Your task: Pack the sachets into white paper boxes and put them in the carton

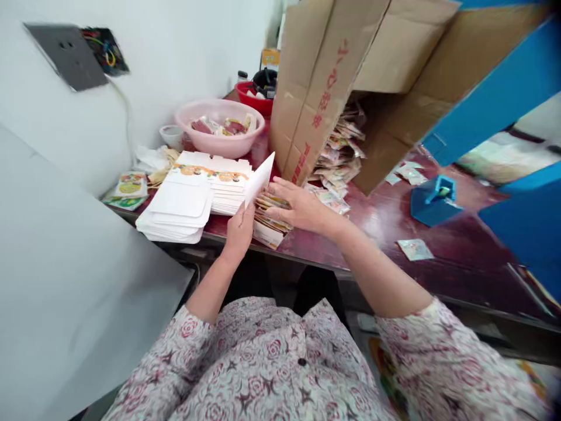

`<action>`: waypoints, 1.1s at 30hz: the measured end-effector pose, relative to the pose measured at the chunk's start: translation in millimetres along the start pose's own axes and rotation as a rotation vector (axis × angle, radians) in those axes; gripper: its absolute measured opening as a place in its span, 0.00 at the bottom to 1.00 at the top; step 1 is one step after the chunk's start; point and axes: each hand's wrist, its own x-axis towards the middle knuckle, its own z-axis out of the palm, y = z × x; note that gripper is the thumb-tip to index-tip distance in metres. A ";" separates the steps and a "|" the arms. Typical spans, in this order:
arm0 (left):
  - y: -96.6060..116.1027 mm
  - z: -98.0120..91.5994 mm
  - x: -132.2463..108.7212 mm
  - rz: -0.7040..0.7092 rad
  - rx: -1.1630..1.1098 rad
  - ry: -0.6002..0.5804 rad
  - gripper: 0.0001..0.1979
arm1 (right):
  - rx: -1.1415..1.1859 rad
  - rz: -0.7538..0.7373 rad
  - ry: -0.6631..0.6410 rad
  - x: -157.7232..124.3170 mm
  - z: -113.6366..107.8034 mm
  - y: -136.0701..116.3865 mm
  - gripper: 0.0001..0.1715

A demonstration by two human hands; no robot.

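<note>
White card blank was pinched upright by left hand, fingers closed on it; right hand was laid open, fingers spread, on sachet stack, nothing gripped.

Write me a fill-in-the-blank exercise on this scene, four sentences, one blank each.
The hand holding the white card is the person's ____ one.
The right hand lies over printed packets on a ____ tabletop.
The cardboard box bears ____ lettering.
The plastic basin is ____.

Missing words: left; dark red; red; pink.
</note>
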 end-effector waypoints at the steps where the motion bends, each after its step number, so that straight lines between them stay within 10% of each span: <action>1: 0.3 0.5 0.3 0.001 0.007 0.008 0.22 | -0.021 -0.002 -0.005 -1.1 11.1 -1.0 0.31; 6: -2.7 3.4 2.9 0.000 -0.030 0.041 0.21 | -0.099 0.069 -0.020 0.2 46.6 -2.8 0.26; 13: -12.5 10.8 7.8 0.049 -0.210 0.059 0.20 | 0.121 -0.005 0.224 -17.1 35.7 -6.1 0.23; 17: -14.2 14.4 15.5 0.055 -0.278 0.002 0.19 | 0.124 0.281 0.516 -39.8 26.2 9.8 0.22; 22: -12.3 27.5 28.8 -0.003 -0.319 -0.099 0.19 | 0.268 0.579 0.457 -60.1 37.4 38.4 0.17; 33: 6.1 130.2 25.3 -0.116 -0.418 -0.429 0.16 | 0.097 0.717 0.591 -152.9 22.1 54.8 0.18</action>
